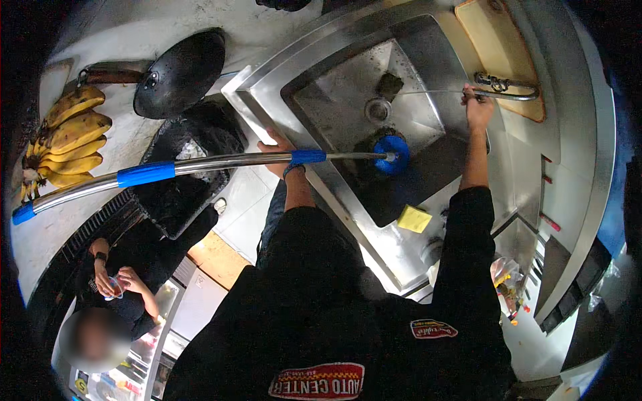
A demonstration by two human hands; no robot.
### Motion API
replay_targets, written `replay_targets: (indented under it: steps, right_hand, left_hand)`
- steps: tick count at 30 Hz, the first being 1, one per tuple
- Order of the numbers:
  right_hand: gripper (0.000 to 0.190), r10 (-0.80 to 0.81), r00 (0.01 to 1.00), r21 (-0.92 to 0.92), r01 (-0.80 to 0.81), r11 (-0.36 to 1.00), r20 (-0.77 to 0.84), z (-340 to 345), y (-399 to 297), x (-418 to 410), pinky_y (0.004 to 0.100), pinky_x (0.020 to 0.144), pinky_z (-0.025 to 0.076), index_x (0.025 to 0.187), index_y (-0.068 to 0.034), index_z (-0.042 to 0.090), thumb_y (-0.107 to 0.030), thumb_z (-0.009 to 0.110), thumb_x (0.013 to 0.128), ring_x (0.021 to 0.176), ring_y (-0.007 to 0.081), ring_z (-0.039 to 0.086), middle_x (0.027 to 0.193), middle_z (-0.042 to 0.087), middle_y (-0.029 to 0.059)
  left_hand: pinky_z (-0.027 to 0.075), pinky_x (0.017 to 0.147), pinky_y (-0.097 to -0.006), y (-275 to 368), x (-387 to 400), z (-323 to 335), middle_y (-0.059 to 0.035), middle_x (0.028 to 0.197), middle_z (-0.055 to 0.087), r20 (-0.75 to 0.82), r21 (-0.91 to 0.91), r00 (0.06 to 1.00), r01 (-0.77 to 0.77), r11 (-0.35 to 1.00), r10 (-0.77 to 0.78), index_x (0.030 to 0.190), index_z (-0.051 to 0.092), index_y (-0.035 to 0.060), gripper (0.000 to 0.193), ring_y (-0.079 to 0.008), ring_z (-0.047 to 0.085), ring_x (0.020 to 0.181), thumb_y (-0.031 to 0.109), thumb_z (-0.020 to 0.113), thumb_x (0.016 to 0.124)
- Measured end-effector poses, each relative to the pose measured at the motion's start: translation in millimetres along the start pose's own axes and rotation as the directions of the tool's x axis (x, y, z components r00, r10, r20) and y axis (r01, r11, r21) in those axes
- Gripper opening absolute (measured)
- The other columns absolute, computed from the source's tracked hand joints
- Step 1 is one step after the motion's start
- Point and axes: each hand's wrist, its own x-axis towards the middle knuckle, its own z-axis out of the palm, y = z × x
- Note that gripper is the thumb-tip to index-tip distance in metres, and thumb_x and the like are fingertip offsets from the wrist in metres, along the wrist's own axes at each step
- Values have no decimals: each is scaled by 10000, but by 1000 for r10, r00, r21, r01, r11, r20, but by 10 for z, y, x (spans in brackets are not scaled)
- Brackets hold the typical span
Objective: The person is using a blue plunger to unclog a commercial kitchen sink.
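My left hand grips a long metal pole with blue sleeves, beside the front edge of a stainless steel sink. The round blue head at the pole's end rests inside the basin, close to the drain. My right hand is closed around the end of a curved metal faucet spout at the sink's far side. A thin stream of water runs from there into the basin, towards a dark scouring pad near the drain. A yellow sponge lies on the sink's rim.
A black wok and a bunch of bananas are at the left. Below the wok stands a bin lined with a black bag. Another person holds a small container at the lower left. A cutting board stands behind the faucet.
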Motion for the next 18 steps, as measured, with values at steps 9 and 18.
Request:
replay_targets:
  steps: [9,18]
  right_hand:
    - [161,-41,998,4,41,999,55,-46,-5,-5,248,458,444,775,-6,615,-158,669,784,506,109,526,625,577,37]
    - [159,-25,999,-39,23,999,-35,-73,285,55,252,473,434,784,7,620,-143,673,778,487,106,505,621,567,40]
  left_hand:
    - [445,775,-460,-113,46,41,-317,977,550,12,-63,998,-58,996,58,1112,469,-91,752,-428,549,916,597,324,845]
    - [429,848,-449,-61,71,-5,-311,1090,516,51,34,997,62,998,-64,1197,407,-92,841,-410,523,1013,651,306,817]
